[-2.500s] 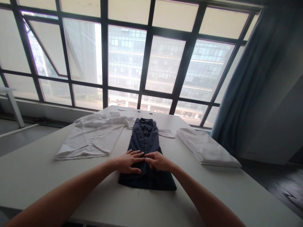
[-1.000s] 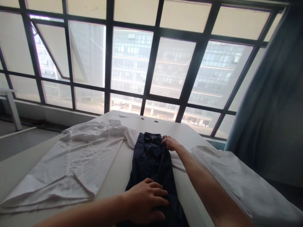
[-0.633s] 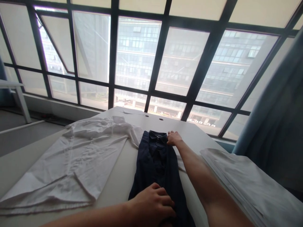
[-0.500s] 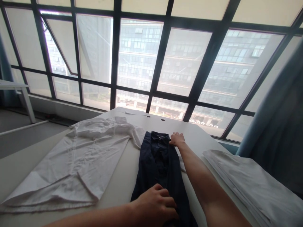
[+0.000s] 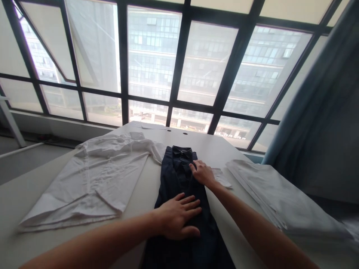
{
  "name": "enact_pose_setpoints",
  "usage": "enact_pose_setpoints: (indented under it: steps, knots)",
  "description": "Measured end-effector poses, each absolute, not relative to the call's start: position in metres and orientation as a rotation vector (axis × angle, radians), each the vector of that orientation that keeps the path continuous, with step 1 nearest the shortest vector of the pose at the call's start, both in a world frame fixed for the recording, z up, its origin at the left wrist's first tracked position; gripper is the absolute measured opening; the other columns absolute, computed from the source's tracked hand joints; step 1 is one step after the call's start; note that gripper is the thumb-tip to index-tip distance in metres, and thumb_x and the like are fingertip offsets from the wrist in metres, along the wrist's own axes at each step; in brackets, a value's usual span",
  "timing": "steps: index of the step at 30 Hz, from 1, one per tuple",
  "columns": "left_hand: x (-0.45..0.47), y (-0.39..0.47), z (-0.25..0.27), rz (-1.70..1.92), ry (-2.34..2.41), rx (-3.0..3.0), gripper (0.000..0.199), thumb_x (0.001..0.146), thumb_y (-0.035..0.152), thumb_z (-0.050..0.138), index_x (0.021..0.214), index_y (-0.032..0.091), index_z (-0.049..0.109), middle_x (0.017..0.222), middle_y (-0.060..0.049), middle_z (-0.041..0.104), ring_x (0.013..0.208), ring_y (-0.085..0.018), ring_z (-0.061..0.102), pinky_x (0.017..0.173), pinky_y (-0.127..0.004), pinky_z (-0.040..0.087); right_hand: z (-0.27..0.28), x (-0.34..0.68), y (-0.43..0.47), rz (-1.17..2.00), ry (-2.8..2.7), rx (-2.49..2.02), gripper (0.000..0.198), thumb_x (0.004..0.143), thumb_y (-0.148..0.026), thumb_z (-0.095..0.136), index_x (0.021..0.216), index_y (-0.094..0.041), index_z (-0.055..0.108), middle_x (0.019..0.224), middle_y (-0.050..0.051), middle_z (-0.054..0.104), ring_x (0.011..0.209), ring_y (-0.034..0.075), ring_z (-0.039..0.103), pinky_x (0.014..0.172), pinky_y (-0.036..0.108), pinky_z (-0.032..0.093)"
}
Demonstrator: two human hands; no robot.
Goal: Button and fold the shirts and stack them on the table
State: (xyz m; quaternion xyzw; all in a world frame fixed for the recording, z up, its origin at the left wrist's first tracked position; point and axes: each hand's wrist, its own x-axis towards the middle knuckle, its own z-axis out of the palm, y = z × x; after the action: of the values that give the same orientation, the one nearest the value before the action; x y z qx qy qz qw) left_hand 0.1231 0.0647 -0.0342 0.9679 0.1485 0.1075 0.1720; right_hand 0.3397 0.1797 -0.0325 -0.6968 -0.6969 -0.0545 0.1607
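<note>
The navy shirt [image 5: 171, 179] lies on the table [image 5: 214, 147], running from centre to bottom centre of the frame. At lower centre the left hand [image 5: 179, 218] rests palm down on it, fingers spread, gripping nothing. The right hand [image 5: 203, 173], right of centre, is unclenched at the shirt's edge (whether pressing or just hovering is hard to tell). A palm dragged sideways could ruck the front or skew the folded edges. Half a second ago the left fingers were curled and the right hand was bent beside the collar [image 5: 183, 151]; now both are flatter.
</note>
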Motion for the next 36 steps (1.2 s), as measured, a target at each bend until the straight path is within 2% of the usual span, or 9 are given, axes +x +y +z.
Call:
enact_pose_setpoints:
  steps: [4, 8, 12, 17, 24, 27, 31, 33, 36]
  knots:
    - [0.122, 0.062, -0.033, 0.447, 0.459, 2.731, 0.055, 0.102, 0.044, 0.038, 0.148, 0.014, 0.042, 0.158, -0.013, 0.033, 0.148, -0.025, 0.025, 0.121, -0.047, 0.023, -0.044, 0.34, 0.129, 0.0, -2.003, -1.969, 0.059, 0.102, -0.046, 0.03, 0.149, -0.012, 0.04, 0.158, 0.014, 0.034, 0.146, 0.026, 0.029, 0.117, 0.043, 0.023]
    - [0.094, 0.063, -0.027, 0.642, 0.596, 2.727, 0.045, 0.102, 0.037, 0.041, 0.143, 0.019, 0.049, 0.153, -0.009, 0.042, 0.146, -0.023, 0.031, 0.12, -0.043, 0.029, -0.031, 0.35, 0.079, -0.056, -1.91, -1.901, 0.06, 0.102, -0.042, 0.025, 0.149, -0.009, 0.04, 0.157, 0.014, 0.036, 0.146, 0.025, 0.029, 0.119, 0.041, 0.022]
    - [0.057, 0.068, -0.031, 0.47, 0.827, 2.799, 0.057, 0.099, 0.052, 0.046, 0.147, 0.022, 0.044, 0.158, -0.01, 0.032, 0.148, -0.028, 0.024, 0.12, -0.049, 0.022, -0.024, 0.339, 0.024, 0.064, -2.128, -1.908, 0.061, 0.1, -0.048, 0.03, 0.148, -0.014, 0.045, 0.159, 0.011, 0.033, 0.147, 0.027, 0.028, 0.12, 0.048, 0.018]
    - [0.053, 0.056, -0.032, 0.126, 1.002, 2.794, 0.074, 0.096, 0.065, 0.039, 0.155, 0.021, 0.032, 0.161, -0.014, 0.018, 0.15, -0.033, 0.012, 0.119, -0.056, 0.016, -0.026, 0.311, -0.006, 0.143, -2.291, -2.0, 0.066, 0.098, -0.05, 0.036, 0.152, -0.012, 0.038, 0.162, 0.012, 0.022, 0.151, 0.029, 0.015, 0.121, 0.054, 0.007]
    - [0.073, 0.001, -0.021, 0.047, 0.69, 2.806, 0.079, 0.095, 0.064, 0.04, 0.157, 0.019, 0.022, 0.162, -0.017, 0.014, 0.15, -0.032, 0.013, 0.119, -0.058, 0.014, -0.016, 0.304, -0.036, 0.165, -2.492, -1.765, 0.066, 0.099, -0.05, 0.033, 0.152, -0.009, 0.037, 0.16, 0.014, 0.027, 0.151, 0.029, 0.014, 0.121, 0.054, -0.002]
    - [0.079, -0.018, -0.017, 0.155, 0.642, 2.821, 0.068, 0.095, 0.053, 0.049, 0.153, 0.021, 0.033, 0.16, -0.014, 0.027, 0.148, -0.033, 0.025, 0.119, -0.056, 0.019, -0.014, 0.305, -0.05, 0.211, -2.485, -1.679, 0.062, 0.098, -0.045, 0.037, 0.151, -0.013, 0.04, 0.158, 0.014, 0.033, 0.149, 0.028, 0.021, 0.121, 0.052, 0.006]
    - [0.093, -0.04, -0.006, 0.386, 0.556, 2.823, 0.046, 0.088, 0.042, 0.064, 0.131, 0.023, 0.06, 0.133, -0.009, 0.062, 0.121, -0.027, 0.057, 0.109, -0.043, 0.039, -0.01, 0.318, -0.048, 0.22, -2.185, -1.827, 0.046, 0.091, -0.03, 0.052, 0.132, -0.012, 0.059, 0.141, 0.017, 0.055, 0.13, 0.027, 0.051, 0.108, 0.037, 0.037]
    - [0.102, -0.052, -0.003, 0.407, 0.493, 2.82, 0.04, 0.086, 0.047, 0.068, 0.118, 0.024, 0.067, 0.117, -0.007, 0.068, 0.106, -0.024, 0.062, 0.096, -0.037, 0.047, -0.008, 0.33, -0.043, 0.256, -2.018, -1.933, 0.037, 0.089, -0.031, 0.056, 0.119, -0.011, 0.064, 0.121, 0.017, 0.066, 0.112, 0.026, 0.062, 0.095, 0.033, 0.045]
    - [0.112, -0.068, -0.005, 0.355, 0.385, 2.877, 0.048, 0.076, 0.058, 0.074, 0.111, 0.025, 0.069, 0.109, -0.005, 0.067, 0.097, -0.024, 0.062, 0.085, -0.035, 0.048, -0.011, 0.346, -0.037, 0.432, -1.947, -1.949, 0.033, 0.089, -0.038, 0.059, 0.109, -0.012, 0.065, 0.09, 0.012, 0.072, 0.085, 0.022, 0.068, 0.076, 0.03, 0.048]
